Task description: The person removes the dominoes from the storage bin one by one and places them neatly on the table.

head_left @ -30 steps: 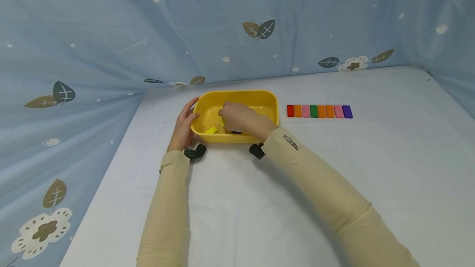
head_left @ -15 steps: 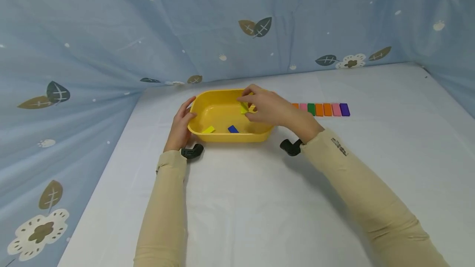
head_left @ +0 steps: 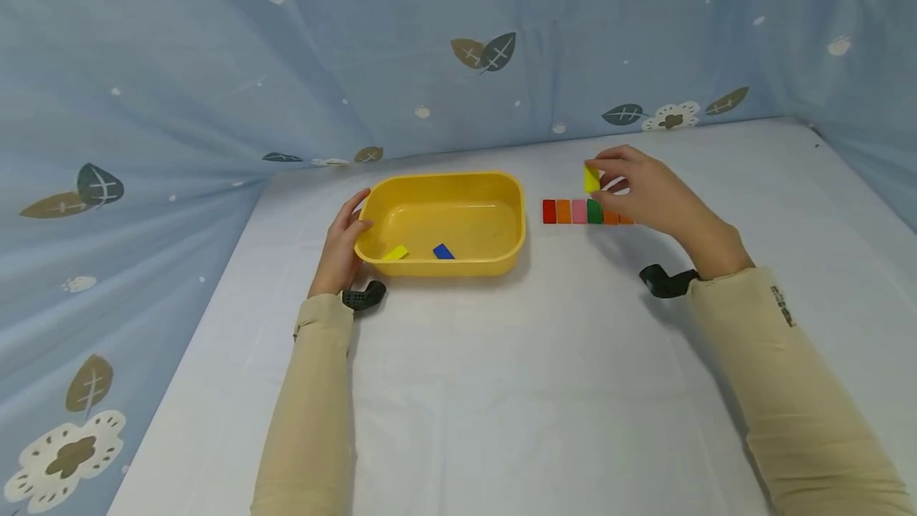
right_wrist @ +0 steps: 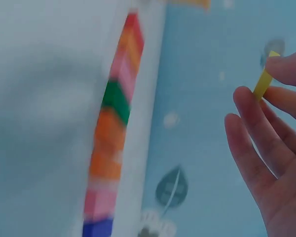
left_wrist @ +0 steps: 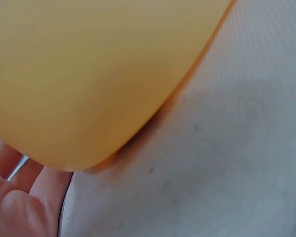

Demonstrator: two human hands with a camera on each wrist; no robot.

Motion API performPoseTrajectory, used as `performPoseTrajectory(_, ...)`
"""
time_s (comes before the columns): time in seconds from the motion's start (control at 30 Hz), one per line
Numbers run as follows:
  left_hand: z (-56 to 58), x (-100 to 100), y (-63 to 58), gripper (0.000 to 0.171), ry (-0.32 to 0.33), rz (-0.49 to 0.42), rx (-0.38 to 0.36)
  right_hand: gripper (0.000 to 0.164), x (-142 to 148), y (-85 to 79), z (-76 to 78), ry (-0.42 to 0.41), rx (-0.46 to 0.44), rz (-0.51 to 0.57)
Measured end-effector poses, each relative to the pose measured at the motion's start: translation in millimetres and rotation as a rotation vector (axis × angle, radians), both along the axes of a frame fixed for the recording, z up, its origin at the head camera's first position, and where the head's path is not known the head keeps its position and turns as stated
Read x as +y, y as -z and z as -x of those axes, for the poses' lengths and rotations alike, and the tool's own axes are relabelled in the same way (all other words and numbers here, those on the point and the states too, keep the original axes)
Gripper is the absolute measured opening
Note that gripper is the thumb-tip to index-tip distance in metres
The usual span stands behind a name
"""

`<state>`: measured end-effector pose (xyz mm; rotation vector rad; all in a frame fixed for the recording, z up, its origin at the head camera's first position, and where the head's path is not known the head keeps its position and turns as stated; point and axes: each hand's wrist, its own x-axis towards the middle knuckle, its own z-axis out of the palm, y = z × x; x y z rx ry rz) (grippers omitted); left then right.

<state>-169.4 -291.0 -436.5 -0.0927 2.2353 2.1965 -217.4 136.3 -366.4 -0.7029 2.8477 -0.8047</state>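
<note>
My left hand (head_left: 340, 244) holds the left end of a yellow plastic tub (head_left: 438, 268), its thumb at the rim and fingers along the outside. Inside the tub, against the near wall, lie a yellow block (head_left: 396, 252) and a blue block (head_left: 443, 252). Thumb and fingertips of my right hand (head_left: 652, 191) pinch another yellow block (head_left: 591, 179), raised above a row of coloured blocks. In the right wrist view this yellow block (right_wrist: 264, 81) shows as a thin slab between thumb and fingers. The right hand hides the far right end of the row in the head view.
Right of the tub, the row runs from a red block (head_left: 549, 212) through orange, pink and a green block (head_left: 595, 212) to a purple block (right_wrist: 97, 228). A white cloth (head_left: 501, 388) covers the table. Blue patterned fabric (head_left: 401, 38) hangs behind it.
My right hand has lifted the yellow block out of the tub and carried it right, over the row. The left hand has stayed at the tub's left end.
</note>
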Motion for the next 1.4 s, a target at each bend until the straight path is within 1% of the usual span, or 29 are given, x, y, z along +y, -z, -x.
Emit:
performPoseTrajectory(0.2,-1.5,4,-1.6,0.051,0.014,0.004,-0.010,0.052,51,9.3,4.5,0.110,-0.051,-0.004)
performPoseTrajectory(0.27,-1.8,5,-2.2,0.051,0.013,0.011,-0.017,0.053,63,10.7,5.3,0.149,-0.070,0.000)
performPoseTrajectory(0.37,-2.8,5,-3.8,0.051,0.006,0.014,-0.027,0.052,76,12.3,7.8,0.175,-0.079,0.004)
performPoseTrajectory(0.47,-4.1,4,-5.0,0.051,-0.002,0.011,-0.032,0.051,82,14.4,11.7,0.184,-0.077,-0.018)
performPoseTrajectory(0.57,-4.4,4,-5.5,0.051,-0.008,0.007,-0.035,0.052,88,18.0,15.1,0.194,-0.093,-0.058)
performPoseTrajectory(0.67,-3.9,4,-6.1,0.050,-0.018,0.011,-0.045,0.054,95,22.8,17.4,0.201,-0.135,-0.089)
performPoseTrajectory(0.83,-3.0,6,-6.1,0.049,-0.025,0.022,-0.062,0.055,106,32.9,19.4,0.190,-0.217,-0.122)
performPoseTrajectory(1.1,-2.5,7,-6.5,0.051,-0.026,0.022,-0.063,0.052,115,44.0,23.5,0.195,-0.284,-0.157)
performPoseTrajectory(1.3,-1.5,6,-4.3,0.051,-0.020,0.001,-0.058,0.053,116,47.9,24.5,0.194,-0.296,-0.173)
performPoseTrajectory(1.4,1.1,4,0.0,0.051,-0.027,-0.003,-0.056,0.055,117,47.8,24.5,0.179,-0.272,-0.186)
